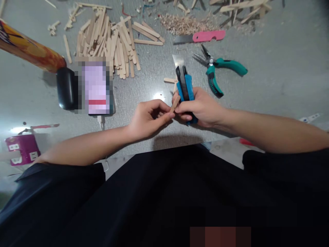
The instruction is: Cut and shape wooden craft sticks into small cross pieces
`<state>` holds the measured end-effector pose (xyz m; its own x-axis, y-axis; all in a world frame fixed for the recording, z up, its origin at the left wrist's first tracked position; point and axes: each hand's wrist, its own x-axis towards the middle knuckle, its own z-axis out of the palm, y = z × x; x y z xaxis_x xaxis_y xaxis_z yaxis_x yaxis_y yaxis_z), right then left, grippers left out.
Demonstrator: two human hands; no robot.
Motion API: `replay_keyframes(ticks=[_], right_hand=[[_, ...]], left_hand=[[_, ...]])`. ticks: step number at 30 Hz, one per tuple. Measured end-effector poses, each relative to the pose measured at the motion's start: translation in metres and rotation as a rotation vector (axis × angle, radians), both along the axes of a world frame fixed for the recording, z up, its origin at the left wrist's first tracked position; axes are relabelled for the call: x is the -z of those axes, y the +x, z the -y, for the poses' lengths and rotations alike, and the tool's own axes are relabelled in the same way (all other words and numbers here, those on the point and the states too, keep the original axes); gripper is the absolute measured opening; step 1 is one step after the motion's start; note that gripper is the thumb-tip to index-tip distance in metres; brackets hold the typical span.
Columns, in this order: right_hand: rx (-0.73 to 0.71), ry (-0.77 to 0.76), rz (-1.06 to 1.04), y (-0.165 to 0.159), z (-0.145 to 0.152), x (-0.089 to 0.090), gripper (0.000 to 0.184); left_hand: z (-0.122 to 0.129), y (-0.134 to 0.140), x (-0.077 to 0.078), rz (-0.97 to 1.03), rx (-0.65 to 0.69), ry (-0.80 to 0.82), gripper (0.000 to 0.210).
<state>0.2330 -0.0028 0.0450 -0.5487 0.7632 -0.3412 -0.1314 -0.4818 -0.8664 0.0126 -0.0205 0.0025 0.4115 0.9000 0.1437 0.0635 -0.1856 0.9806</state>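
My left hand (151, 118) pinches the lower end of a short piece of popsicle stick (175, 104) between thumb and fingers. My right hand (203, 106) is wrapped round a blue and black utility knife (185, 87), its wide blade out and pointing away from me. The right thumb lies close against the stick piece; whether it presses on it I cannot tell. Just beyond the hands, another short stick piece (169, 80) lies on the table, partly hidden by the knife.
Farther off lie a heap of popsicle sticks (96, 34), wood shavings (185, 24), a pink-handled blade (208, 36) and open green-handled pliers (214, 65). At the left are a phone (111, 99) on a cable, a black case (67, 88), an orange tube (33, 48) and a purple power socket (24, 149).
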Motion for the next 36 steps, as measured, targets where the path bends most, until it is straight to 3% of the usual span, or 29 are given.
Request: replay_keyframes(ticks=[4,17,20,25,32,36], right_hand=[[-0.019,-0.009,-0.020,0.000,0.000,0.000,0.015],[-0.047,-0.018,-0.031,0.002,-0.001,0.003,0.024],[-0.056,-0.034,-0.032,0.003,-0.002,0.004,0.023],[-0.097,-0.100,-0.039,0.008,-0.005,0.004,0.018],[-0.188,-0.177,-0.132,0.015,-0.007,0.009,0.013],[-0.194,-0.159,-0.144,0.014,-0.007,0.010,0.016]], left_hand=[[0.000,0.001,0.000,0.060,0.008,-0.078,0.038],[0.000,0.000,0.002,-0.017,-0.010,-0.003,0.039],[0.001,0.001,0.000,0.017,0.013,-0.099,0.043],[0.002,-0.001,-0.007,0.146,0.157,-0.353,0.045],[-0.004,-0.001,-0.014,0.246,0.314,-0.493,0.043],[-0.004,-0.002,-0.014,0.216,0.310,-0.488,0.044]])
